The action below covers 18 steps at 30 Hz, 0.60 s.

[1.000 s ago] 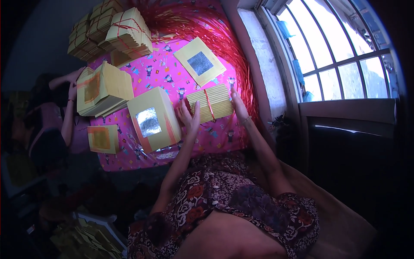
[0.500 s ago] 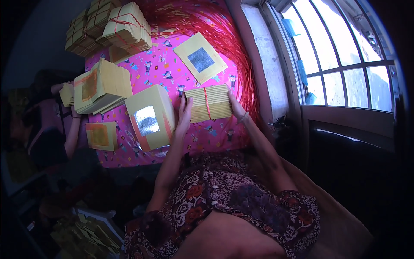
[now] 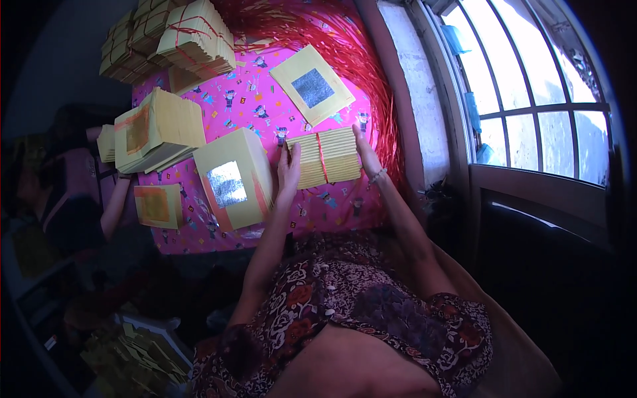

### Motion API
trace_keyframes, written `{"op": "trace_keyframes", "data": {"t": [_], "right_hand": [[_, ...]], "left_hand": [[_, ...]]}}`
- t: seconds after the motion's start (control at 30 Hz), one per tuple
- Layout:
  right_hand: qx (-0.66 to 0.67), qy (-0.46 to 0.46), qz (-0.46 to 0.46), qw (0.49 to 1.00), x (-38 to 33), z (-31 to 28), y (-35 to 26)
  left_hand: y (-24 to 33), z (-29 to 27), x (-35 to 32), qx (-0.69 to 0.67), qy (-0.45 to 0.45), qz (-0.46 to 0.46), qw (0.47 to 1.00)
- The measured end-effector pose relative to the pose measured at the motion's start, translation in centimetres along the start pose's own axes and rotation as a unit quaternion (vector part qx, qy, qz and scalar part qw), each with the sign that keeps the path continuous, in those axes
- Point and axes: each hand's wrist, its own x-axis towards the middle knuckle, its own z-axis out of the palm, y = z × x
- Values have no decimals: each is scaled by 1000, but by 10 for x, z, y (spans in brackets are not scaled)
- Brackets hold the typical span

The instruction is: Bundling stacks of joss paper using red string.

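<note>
Shadow hides the room's left side, where another person's arm (image 3: 114, 202) reaches in. Your left hand (image 3: 288, 174) and right hand (image 3: 363, 151) press flat, fingers straight, against the two ends of the bundle (image 3: 326, 158), yellow paper tied with red string, near the bench's (image 3: 332, 209) front edge. Pink patterned cloth shows bare before it. A foil-faced stack (image 3: 232, 178) lies just left.

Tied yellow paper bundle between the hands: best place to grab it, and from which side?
Take the tied yellow paper bundle by its two short ends, from left and right, as the left hand and right hand flank it now. It lies flat, and the red tie across its middle probably keeps the sheets together.
</note>
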Motion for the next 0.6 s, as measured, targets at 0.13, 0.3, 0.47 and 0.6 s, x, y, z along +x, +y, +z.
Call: {"op": "trace_keyframes", "data": {"t": [0.13,0.3,0.47,0.6], "right_hand": [[97,25,137,985,1,22,-26],[-153,9,-81,985,-7,39,-23],[-95,1,-28,995,-12,37,-32],[-123,19,-54,991,4,21,-13]], "left_hand": [[-2,-1,-2,131,147,33,980],[-10,1,-5,146,106,54,982],[-20,4,0,121,98,83,984],[-20,6,6,112,75,59,989]]}}
